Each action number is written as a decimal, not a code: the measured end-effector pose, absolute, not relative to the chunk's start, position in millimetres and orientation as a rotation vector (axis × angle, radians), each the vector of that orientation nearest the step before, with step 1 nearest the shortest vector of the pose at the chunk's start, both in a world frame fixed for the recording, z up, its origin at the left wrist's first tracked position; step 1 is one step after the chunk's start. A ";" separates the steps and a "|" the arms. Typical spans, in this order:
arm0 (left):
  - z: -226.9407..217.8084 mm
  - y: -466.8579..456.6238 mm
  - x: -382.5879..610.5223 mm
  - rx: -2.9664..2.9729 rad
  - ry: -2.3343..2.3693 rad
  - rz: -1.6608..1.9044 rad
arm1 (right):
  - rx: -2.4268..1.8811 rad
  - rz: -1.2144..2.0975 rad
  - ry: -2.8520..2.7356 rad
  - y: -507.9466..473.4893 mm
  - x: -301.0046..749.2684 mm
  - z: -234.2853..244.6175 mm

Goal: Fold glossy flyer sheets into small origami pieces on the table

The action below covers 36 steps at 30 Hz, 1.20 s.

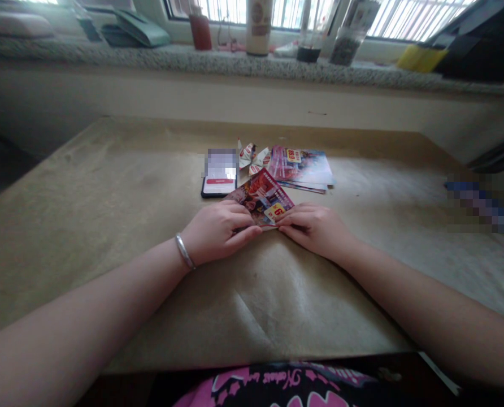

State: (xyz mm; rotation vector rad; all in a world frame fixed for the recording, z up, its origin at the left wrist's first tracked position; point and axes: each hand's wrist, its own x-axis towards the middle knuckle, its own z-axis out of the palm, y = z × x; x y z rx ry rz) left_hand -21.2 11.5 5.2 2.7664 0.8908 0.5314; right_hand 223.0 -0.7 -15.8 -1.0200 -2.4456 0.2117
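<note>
A red printed paper sheet (263, 192) with a yellow price label lies at an angle on the table, one corner pointing away from me. My left hand (218, 229), with a silver bangle at the wrist, grips its lower left side between thumb and fingers. At the lower right corner, my right hand (315, 229) pinches the paper near the label. The two thumbs are close together at the near edge. Just beyond the sheet are small folded paper shapes (254, 158) in white and red. My fingers hide part of the sheet's near edge.
A phone (220, 169) with a lit screen lies left of the folded shapes. To their right is a stack of printed sheets (303, 164). A blurred blue object (481, 206) is at the table's right edge. Bottles and jars (258, 28) line the stone windowsill (218, 63).
</note>
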 end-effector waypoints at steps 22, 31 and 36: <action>-12.3 27.0 -20.2 2.817 1.266 0.560 | -1.198 0.010 -2.451 1.5 227.6 -18.7; -13.2 32.1 -22.2 2.787 1.289 0.512 | -1.026 -0.015 -2.549 0.7 227.1 -19.3; -10.5 33.6 -23.4 2.729 1.334 0.497 | -0.966 -0.034 -2.566 -0.2 225.8 -18.1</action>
